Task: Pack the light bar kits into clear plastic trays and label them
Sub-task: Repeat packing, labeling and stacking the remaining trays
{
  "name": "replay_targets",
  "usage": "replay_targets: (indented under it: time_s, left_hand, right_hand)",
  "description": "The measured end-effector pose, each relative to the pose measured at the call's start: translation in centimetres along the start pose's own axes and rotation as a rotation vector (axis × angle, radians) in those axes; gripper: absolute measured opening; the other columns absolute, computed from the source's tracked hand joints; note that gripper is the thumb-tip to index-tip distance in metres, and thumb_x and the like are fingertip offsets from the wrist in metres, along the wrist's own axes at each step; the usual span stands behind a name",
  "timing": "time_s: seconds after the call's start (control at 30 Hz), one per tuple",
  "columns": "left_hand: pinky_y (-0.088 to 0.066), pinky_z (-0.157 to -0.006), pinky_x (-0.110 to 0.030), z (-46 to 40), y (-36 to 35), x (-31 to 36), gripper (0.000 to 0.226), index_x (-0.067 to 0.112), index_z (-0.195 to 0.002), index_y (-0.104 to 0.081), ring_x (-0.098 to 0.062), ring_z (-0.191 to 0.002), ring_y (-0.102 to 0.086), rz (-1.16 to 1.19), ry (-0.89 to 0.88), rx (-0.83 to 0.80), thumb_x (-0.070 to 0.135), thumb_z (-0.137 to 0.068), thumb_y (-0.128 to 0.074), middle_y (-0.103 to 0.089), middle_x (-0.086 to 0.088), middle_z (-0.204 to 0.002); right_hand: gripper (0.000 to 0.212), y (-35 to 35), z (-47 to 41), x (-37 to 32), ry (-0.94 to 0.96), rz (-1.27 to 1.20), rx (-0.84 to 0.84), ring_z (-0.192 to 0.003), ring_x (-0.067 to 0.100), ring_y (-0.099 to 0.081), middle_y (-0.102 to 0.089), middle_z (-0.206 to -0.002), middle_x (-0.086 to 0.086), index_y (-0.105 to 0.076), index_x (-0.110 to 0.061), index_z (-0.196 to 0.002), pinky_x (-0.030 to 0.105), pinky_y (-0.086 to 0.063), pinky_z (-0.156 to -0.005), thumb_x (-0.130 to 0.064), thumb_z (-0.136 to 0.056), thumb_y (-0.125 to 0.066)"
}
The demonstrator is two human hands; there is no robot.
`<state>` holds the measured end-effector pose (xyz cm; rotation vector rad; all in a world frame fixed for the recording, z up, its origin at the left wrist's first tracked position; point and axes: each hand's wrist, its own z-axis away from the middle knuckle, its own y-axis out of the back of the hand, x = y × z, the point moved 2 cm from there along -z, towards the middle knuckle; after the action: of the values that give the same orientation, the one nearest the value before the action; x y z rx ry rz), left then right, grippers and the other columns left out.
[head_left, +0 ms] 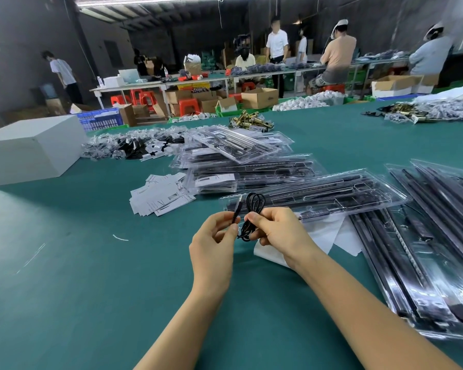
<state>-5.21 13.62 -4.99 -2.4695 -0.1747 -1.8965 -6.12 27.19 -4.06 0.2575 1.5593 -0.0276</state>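
Two hands pinch the coiled black cable [251,209], left hand [214,236] on plug, right hand [275,231] on loops; slack grip could unravel it before the tray [358,193].

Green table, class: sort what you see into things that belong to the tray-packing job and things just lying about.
Job:
black cable, held by left hand and right hand
clear tray just beyond the hands
paper labels
filled trays

Lying about:
white box
brass hardware
loose white strip
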Motion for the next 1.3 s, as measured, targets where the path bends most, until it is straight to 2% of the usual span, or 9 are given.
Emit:
replay_targets:
  time_s: [0.17,0.4,0.57,0.67,0.77,0.87,1.07,1.17,1.3]
  left_hand:
    - [-0.048,-0.074,-0.009,0.1,-0.3,0.2,0.026,0.032,-0.093,-0.070,0.003,-0.084,-0.067,-0.022,-0.032,-0.024,0.007,-0.088,-0.066,-0.073,0.019,-0.089]
    - [-0.050,-0.081,-0.013,0.4,-0.7,0.1,0.035,0.040,-0.091,-0.070,0.002,-0.088,-0.067,-0.048,-0.055,-0.044,0.005,-0.088,-0.065,-0.073,0.022,-0.088]
    - [-0.045,-0.077,-0.011,0.5,-0.7,-0.3,0.029,0.029,-0.098,-0.075,-0.002,-0.088,-0.065,-0.077,-0.103,-0.048,0.003,-0.090,-0.063,-0.072,0.011,-0.092]
    - [-0.044,-0.074,-0.012,0.5,-0.7,-0.4,0.030,0.026,-0.098,-0.075,-0.005,-0.085,-0.063,-0.103,-0.128,-0.056,0.001,-0.090,-0.061,-0.068,0.007,-0.090]
    - [-0.040,-0.071,-0.009,0.5,-0.9,-0.4,0.028,0.019,-0.099,-0.077,-0.006,-0.083,-0.061,-0.183,-0.188,-0.098,-0.001,-0.090,-0.059,-0.065,0.008,-0.090]
    - [-0.037,-0.073,-0.010,0.6,-1.2,-0.5,0.033,0.024,-0.100,-0.076,-0.012,-0.088,-0.058,-0.237,-0.211,-0.138,-0.002,-0.090,-0.058,-0.062,0.010,-0.090]
    - [-0.033,-0.072,-0.014,0.7,-1.3,-0.4,0.037,0.038,-0.104,-0.071,-0.015,-0.088,-0.048,-0.224,-0.182,-0.134,0.005,-0.090,-0.061,-0.050,0.004,-0.082]
    - [-0.034,-0.069,-0.017,0.6,-1.5,-0.1,0.034,0.036,-0.103,-0.073,-0.011,-0.081,-0.048,-0.159,-0.122,-0.161,0.007,-0.091,-0.060,-0.052,0.006,-0.077]
    - [-0.037,-0.061,-0.008,-0.4,0.1,-0.3,0.030,0.034,-0.087,-0.071,0.003,-0.062,-0.051,-0.052,0.023,0.024,0.008,-0.092,-0.056,-0.061,0.007,-0.078]
  right_hand:
    - [0.025,-0.1,0.1,-0.1,0.048,0.049,-0.037,-0.050,0.003,-0.060,-0.062,-0.060,-0.004,-0.060,-0.008,-0.073,0.016,-0.040,-0.044,-0.014,-0.096,-0.056]
    - [0.026,-0.1,0.2,-0.4,0.099,0.245,-0.074,-0.053,0.004,-0.054,-0.058,-0.061,-0.004,-0.064,-0.002,-0.088,0.022,-0.039,-0.058,-0.020,-0.099,-0.049]
    - [0.026,-0.5,0.3,-0.8,0.071,0.300,-0.108,-0.050,-0.001,-0.055,-0.061,-0.069,0.000,-0.060,-0.002,-0.090,0.020,-0.038,-0.058,-0.013,-0.101,-0.040]
    - [0.029,-0.7,0.4,-0.8,0.030,0.245,-0.111,-0.048,-0.002,-0.055,-0.060,-0.068,0.001,-0.058,-0.004,-0.085,0.023,-0.038,-0.058,-0.016,-0.102,-0.037]
    - [0.034,-0.8,0.6,-0.8,-0.016,0.132,-0.070,-0.057,0.006,-0.059,-0.061,-0.072,0.001,-0.059,-0.004,-0.083,0.025,-0.041,-0.058,-0.030,-0.100,-0.045]
    - [0.034,-0.7,0.7,-0.6,-0.027,0.085,0.003,-0.053,0.006,-0.058,-0.062,-0.068,0.000,-0.058,-0.008,-0.073,0.019,-0.039,-0.052,-0.032,-0.097,-0.053]
    - [0.031,-0.6,0.9,-0.6,-0.050,-0.006,0.053,-0.052,0.005,-0.054,-0.060,-0.062,-0.003,-0.063,-0.012,-0.073,0.021,-0.038,-0.053,-0.023,-0.099,-0.050]
    - [0.031,-0.2,0.8,-1.0,-0.062,-0.012,0.052,-0.053,0.008,-0.050,-0.058,-0.059,-0.003,-0.064,-0.013,-0.075,0.020,-0.036,-0.049,-0.022,-0.100,-0.048]
    - [0.030,2.2,0.4,-2.1,-0.138,-0.012,0.076,-0.044,0.004,-0.043,-0.067,-0.072,0.002,-0.065,-0.012,-0.079,0.018,-0.031,-0.045,-0.024,-0.100,-0.048]
